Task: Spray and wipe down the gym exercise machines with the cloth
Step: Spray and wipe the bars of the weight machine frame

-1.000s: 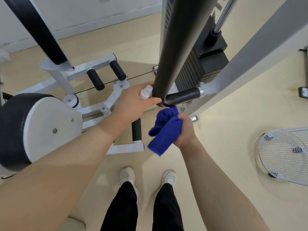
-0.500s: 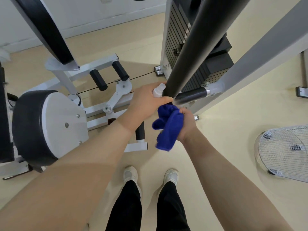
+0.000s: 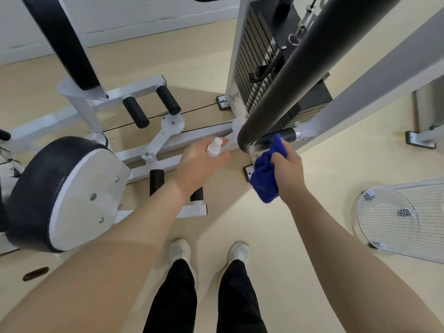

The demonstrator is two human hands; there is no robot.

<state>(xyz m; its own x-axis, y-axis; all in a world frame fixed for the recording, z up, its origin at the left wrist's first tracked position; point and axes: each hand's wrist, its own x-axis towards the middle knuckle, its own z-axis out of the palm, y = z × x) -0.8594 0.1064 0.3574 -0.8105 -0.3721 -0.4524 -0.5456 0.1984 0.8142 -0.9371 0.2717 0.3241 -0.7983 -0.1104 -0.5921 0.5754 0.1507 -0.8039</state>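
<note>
A thick black padded bar (image 3: 298, 75) of the white gym machine slants down from the top right, and its lower end hangs between my hands. My left hand (image 3: 199, 164) grips a small white spray bottle (image 3: 213, 147), nozzle up, just left of the bar's end. My right hand (image 3: 287, 169) holds a bunched blue cloth (image 3: 265, 176) against the bar's end. A short black handle (image 3: 286, 135) on the grey frame sits just behind the cloth.
The black weight stack (image 3: 254, 75) stands behind the bar. A round black and white pad (image 3: 72, 195) fills the left. Black foot rollers (image 3: 168, 99) and white frame tubes cross the floor ahead. A wire fan (image 3: 398, 217) lies at the right. My shoes (image 3: 180, 251) stand below.
My left hand has come off the bar and drawn left with the bottle. My right hand has lifted the cloth up to the bar's end. The view has tilted upward.
</note>
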